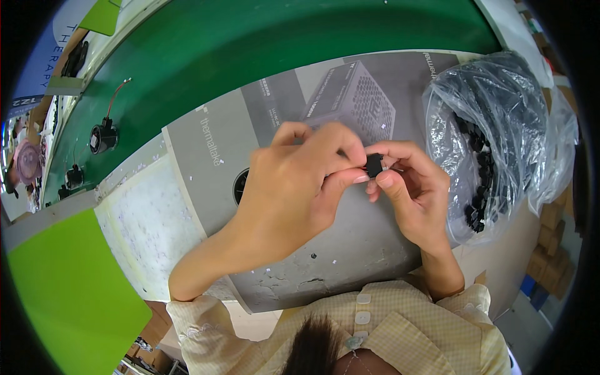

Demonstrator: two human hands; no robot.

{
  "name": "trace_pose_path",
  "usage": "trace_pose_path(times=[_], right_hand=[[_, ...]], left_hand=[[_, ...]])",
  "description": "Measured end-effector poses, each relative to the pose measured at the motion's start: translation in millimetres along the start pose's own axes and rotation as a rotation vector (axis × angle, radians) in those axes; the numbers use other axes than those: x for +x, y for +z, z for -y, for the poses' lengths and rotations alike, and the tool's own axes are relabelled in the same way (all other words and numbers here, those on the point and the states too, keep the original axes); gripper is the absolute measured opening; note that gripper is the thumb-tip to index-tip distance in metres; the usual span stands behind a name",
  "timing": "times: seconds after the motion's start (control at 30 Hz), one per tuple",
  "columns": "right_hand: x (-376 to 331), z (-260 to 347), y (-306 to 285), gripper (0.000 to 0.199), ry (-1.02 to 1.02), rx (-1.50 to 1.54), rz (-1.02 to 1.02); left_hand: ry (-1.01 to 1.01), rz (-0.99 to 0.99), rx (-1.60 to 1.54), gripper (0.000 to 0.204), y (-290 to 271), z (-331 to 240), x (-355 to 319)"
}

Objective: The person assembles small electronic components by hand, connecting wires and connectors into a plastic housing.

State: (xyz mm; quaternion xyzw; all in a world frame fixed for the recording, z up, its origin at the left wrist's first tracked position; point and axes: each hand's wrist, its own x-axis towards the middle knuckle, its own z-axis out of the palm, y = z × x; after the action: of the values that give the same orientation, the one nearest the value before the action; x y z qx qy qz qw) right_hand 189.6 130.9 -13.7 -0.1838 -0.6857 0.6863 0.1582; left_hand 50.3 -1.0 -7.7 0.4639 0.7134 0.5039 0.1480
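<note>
A small black block-shaped part point(374, 165) is held between my two hands, above a grey printed cardboard sheet point(281, 284). My left hand point(300, 178) is closed, with thumb and forefinger pinched at the part's left side. From the other side, the thumb and fingers of my right hand point(415, 187) grip the same part. Fingertips cover some of it, so its exact kind does not show. Behind my left wrist, a round black thing point(239, 186) on the cardboard is mostly hidden.
To the right lies a clear plastic bag point(512, 94) with several black parts point(480, 181) inside. Beyond the cardboard runs a green surface point(206, 87), carrying a small black fan point(103, 136) with a red wire. Further left stands another black piece point(74, 177). A bright green panel point(69, 287) fills the lower left.
</note>
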Motion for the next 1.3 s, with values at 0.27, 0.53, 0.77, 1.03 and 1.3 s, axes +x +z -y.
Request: trace_pose_path(times=[0.27,0.53,0.77,1.03,1.3], right_hand=[[1,-2,-9,0.023,0.055,-0.036,0.069],[1,2,-16,0.029,-0.181,-0.64,0.092],[3,-1,-14,0.033,-0.314,-0.865,0.141],[-1,-7,11,0.032,-0.354,-0.993,0.184],[5,0,26,0.028,-0.33,-0.882,0.226]], left_hand=[[0.093,0.149,0.007,0.041,-6,2,2],[0.145,0.22,0.327,0.036,-13,10,-9],[-0.001,0.248,0.816,0.024,-11,-19,-31],[-0.018,0.281,0.64,0.019,-13,-5,-31],[-0.127,0.41,0.679,0.071,-29,-7,-30]])
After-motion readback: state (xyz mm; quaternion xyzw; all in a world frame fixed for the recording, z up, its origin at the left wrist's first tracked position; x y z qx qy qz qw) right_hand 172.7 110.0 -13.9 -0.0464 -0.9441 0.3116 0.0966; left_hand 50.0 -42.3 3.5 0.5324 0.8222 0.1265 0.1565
